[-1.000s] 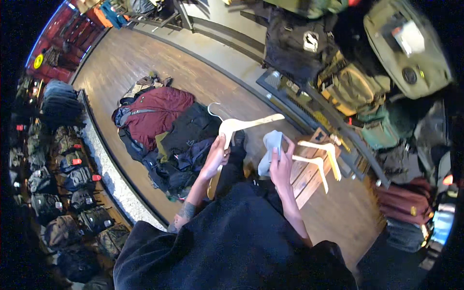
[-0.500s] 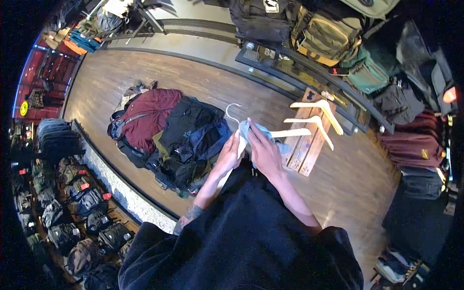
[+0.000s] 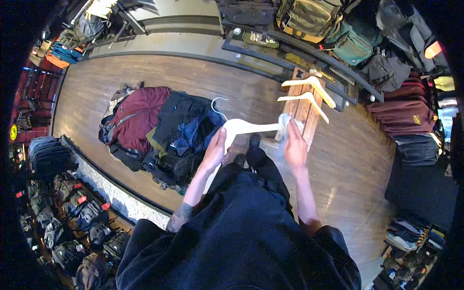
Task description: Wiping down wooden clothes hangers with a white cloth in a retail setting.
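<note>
A pale wooden clothes hanger [image 3: 251, 127] with a metal hook is held in front of my body, its hook pointing away from me. My left hand [image 3: 214, 152] grips it at the left arm, close to the middle below the hook. Near the tip of the hanger's right arm, my right hand [image 3: 295, 147] is closed on a light blue cloth [image 3: 284, 121], pressed against the wood. Two more wooden hangers lie on a slatted wooden bench [image 3: 299, 112] just beyond my right hand: the farther hanger [image 3: 315, 83] and the nearer hanger [image 3: 309, 99].
A heap of jackets [image 3: 145, 116], maroon, black and navy, lies on the wooden floor [image 3: 193, 67] to the left. Backpacks [image 3: 309, 19] stand on a metal rack at the far right. Folded clothes [image 3: 403, 113] are stacked at right; several bags [image 3: 72, 217] fill the lower left.
My right hand and the cloth have moved right along the hanger, from near its middle to its right tip. My left hand has shifted slightly left, still holding the hanger.
</note>
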`<act>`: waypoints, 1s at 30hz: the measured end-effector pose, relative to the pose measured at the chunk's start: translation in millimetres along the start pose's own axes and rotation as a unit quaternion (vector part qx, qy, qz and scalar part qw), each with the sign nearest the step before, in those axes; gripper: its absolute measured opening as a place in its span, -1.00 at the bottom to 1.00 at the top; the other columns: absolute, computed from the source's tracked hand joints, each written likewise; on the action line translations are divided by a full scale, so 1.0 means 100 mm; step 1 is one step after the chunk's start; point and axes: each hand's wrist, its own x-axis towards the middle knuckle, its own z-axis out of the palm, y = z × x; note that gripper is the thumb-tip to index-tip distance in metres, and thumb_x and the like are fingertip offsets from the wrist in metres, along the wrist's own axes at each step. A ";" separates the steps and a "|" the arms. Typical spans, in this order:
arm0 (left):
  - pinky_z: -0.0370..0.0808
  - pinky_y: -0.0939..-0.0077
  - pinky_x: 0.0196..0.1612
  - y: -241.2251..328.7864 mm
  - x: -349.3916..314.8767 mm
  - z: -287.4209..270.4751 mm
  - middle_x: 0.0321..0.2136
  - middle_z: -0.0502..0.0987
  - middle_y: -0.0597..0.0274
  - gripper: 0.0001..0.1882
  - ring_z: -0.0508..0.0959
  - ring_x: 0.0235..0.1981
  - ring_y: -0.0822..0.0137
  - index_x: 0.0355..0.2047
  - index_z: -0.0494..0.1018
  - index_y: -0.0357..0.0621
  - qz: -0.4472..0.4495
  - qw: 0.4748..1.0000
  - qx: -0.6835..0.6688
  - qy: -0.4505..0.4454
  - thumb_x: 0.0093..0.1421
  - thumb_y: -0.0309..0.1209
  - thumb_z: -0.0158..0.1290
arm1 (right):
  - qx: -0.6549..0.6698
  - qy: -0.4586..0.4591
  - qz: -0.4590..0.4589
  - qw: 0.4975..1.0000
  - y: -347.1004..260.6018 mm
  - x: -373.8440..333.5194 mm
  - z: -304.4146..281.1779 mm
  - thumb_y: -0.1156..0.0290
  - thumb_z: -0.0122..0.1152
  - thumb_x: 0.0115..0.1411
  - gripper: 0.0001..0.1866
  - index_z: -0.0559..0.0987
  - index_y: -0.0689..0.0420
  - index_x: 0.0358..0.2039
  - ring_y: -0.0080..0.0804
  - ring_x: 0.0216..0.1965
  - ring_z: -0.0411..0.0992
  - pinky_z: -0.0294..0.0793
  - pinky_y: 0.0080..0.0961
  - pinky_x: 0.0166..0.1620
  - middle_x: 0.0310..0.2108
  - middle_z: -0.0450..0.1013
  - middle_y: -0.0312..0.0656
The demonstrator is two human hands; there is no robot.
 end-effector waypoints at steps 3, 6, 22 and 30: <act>0.11 0.64 -0.72 -0.13 -0.10 0.00 -0.60 0.32 0.40 -0.43 0.19 -0.76 0.58 0.19 0.27 -0.04 -0.020 1.000 0.008 -0.009 0.47 0.10 -0.38 | -0.047 0.047 -0.007 0.998 0.03 -0.23 0.03 0.71 -0.04 0.07 -0.31 0.38 0.02 0.27 0.02 -0.03 0.53 0.60 -0.17 -0.01 0.35 0.22 -0.22; 0.13 0.63 -0.72 -0.20 -0.18 0.03 -0.60 0.33 0.39 -0.44 0.19 -0.75 0.58 0.19 0.27 -0.05 -0.022 0.999 0.002 -0.032 0.47 0.09 -0.38 | 0.027 0.025 0.069 0.997 -0.26 -0.45 0.06 0.71 -0.09 0.14 -0.36 0.37 0.08 0.27 0.04 0.15 0.40 0.43 -0.17 0.20 0.29 0.29 -0.08; 0.13 0.65 -0.73 -0.38 -0.33 0.41 -0.63 0.29 0.39 -0.45 0.16 -0.79 0.55 0.01 0.33 -0.12 -0.021 0.993 0.072 -0.086 0.49 0.07 -0.44 | 0.057 0.054 0.018 0.997 -0.33 -1.06 -0.02 0.45 0.11 0.23 -0.61 0.50 0.13 0.09 0.08 -0.23 0.59 0.67 -0.15 -0.23 0.37 0.17 -0.16; 0.16 0.61 -0.73 -0.42 -0.46 0.84 -0.62 0.31 0.35 -0.46 0.19 -0.80 0.55 0.01 0.33 -0.16 -0.010 0.993 0.068 -0.091 0.49 0.04 -0.41 | 0.009 0.161 0.135 0.978 0.31 -1.33 -0.59 0.50 0.10 0.23 -0.58 0.48 0.13 0.13 0.13 0.10 0.42 0.57 -0.12 -0.02 0.32 0.21 0.04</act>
